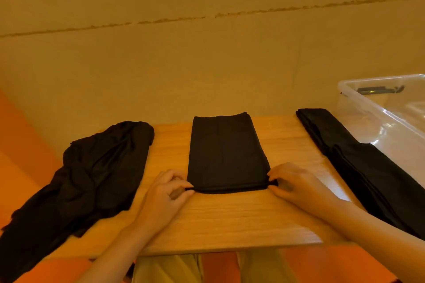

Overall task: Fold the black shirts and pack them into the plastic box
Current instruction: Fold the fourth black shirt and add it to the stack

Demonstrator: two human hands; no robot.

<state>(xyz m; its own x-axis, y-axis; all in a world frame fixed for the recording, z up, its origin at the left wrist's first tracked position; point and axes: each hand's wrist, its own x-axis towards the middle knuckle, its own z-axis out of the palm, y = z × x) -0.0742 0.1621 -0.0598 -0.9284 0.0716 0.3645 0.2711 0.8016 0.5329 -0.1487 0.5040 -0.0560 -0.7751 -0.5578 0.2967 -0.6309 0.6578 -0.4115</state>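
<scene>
A black shirt folded into a narrow rectangle (226,153) lies in the middle of the wooden table (230,218). My left hand (166,193) pinches its near left corner. My right hand (296,185) pinches its near right corner. A crumpled heap of black shirts (92,172) lies at the table's left edge and hangs over it. Folded black shirts (358,163) lie in a long strip on the right. The clear plastic box (388,112) stands at the far right, beyond that strip.
A plain wall rises right behind the table. A small dark object (379,90) shows at the far side of the box. My legs (207,269) are under the table's near edge. Orange floor lies to the left.
</scene>
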